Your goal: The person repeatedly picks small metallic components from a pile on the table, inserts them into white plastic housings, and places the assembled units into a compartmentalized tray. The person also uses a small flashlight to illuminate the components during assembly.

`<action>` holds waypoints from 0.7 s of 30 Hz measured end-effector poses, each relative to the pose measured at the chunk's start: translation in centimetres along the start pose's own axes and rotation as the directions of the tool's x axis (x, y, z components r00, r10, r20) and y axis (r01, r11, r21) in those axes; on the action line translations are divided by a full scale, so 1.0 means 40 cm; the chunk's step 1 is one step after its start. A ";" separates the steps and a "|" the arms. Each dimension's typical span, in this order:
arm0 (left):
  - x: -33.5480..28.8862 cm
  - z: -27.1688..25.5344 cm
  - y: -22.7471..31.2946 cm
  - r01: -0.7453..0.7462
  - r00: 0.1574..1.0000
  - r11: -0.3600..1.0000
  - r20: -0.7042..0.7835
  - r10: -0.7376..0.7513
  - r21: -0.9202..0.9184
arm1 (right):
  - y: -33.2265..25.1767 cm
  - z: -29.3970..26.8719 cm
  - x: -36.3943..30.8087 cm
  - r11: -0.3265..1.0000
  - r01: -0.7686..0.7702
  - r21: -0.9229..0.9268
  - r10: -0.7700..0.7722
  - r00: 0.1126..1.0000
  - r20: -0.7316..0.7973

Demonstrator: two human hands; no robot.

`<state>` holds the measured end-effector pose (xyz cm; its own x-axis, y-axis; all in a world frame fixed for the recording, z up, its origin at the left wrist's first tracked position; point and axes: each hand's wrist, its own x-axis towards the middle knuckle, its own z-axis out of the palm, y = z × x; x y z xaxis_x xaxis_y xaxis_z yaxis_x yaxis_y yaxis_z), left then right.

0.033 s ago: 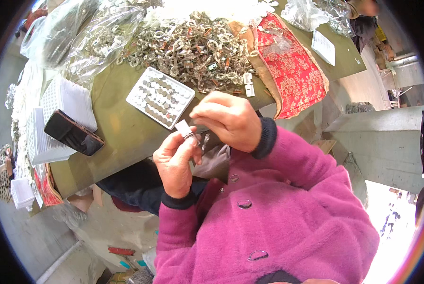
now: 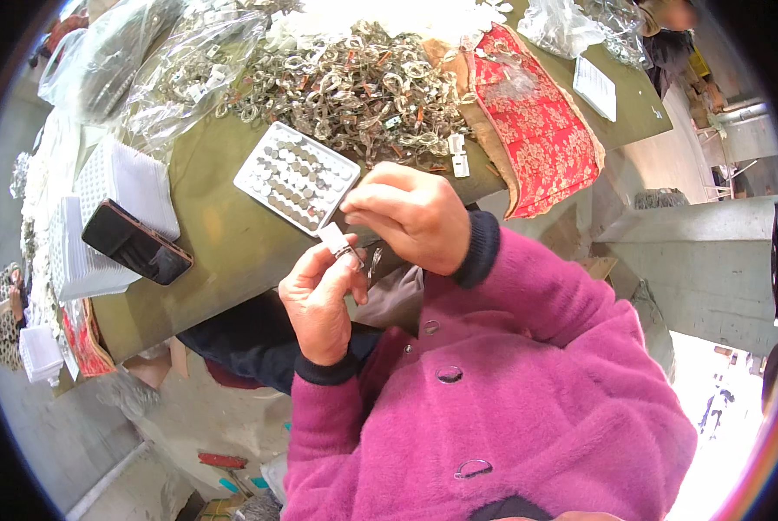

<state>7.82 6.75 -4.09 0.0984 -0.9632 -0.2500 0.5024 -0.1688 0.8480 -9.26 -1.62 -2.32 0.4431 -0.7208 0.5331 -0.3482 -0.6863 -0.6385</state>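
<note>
My left hand [image 2: 321, 308] pinches a small white plastic case [image 2: 334, 240] between thumb and fingers, with a thin coiled wire [image 2: 374, 265] hanging beside it. Just above the case is my right hand [image 2: 419, 217], its fingertips pressed together by the near right corner of the tray. Whatever those fingertips hold is hidden or too small to make out. The white tray [image 2: 248, 174] lies on the green tabletop and holds rows of round, flat silver discs [image 2: 295, 178] like coin batteries.
A big heap of coiled wires [image 2: 345, 95] lies beyond the tray. At left, a dark phone [image 2: 135, 243] rests on stacked white plastic trays [image 2: 115, 187]. Clear plastic bags [image 2: 102, 69] stand behind them. A red floral cloth [image 2: 536, 130] covers the right side, with a white card stack [image 2: 594, 89] farther right.
Both hands have shifted slightly left, bringing my right fingertips a little closer to the tray. The white case stays in my left hand.
</note>
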 end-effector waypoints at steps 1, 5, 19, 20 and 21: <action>-0.003 -0.011 0.003 -0.004 1.000 1.000 -0.031 0.004 0.002 | 0.004 0.021 0.019 0.995 0.018 -0.093 -0.020 1.000 -0.014; -0.008 -0.038 0.006 -0.019 0.999 1.000 -0.036 0.018 -0.012 | 0.005 0.071 0.057 0.964 0.015 -0.264 0.006 0.997 0.080; 0.003 0.042 -0.023 -0.075 0.987 0.997 0.141 0.077 -0.019 | -0.060 -0.088 -0.056 0.547 -0.692 0.471 0.629 0.711 0.314; 0.005 0.052 -0.030 -0.075 0.986 0.997 0.149 0.073 0.006 | -0.064 -0.096 -0.071 0.474 -0.706 0.526 0.642 0.686 0.343; 0.007 0.063 -0.040 -0.115 0.981 0.993 0.160 0.108 0.035 | -0.068 -0.099 -0.084 0.403 -0.693 0.597 0.650 0.676 0.347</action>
<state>4.88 6.23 -4.31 0.0133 -0.9968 -0.0788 0.4577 -0.0640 0.8868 -13.08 2.28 -0.19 0.3596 -0.8999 -0.2469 0.0460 0.2813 -0.9585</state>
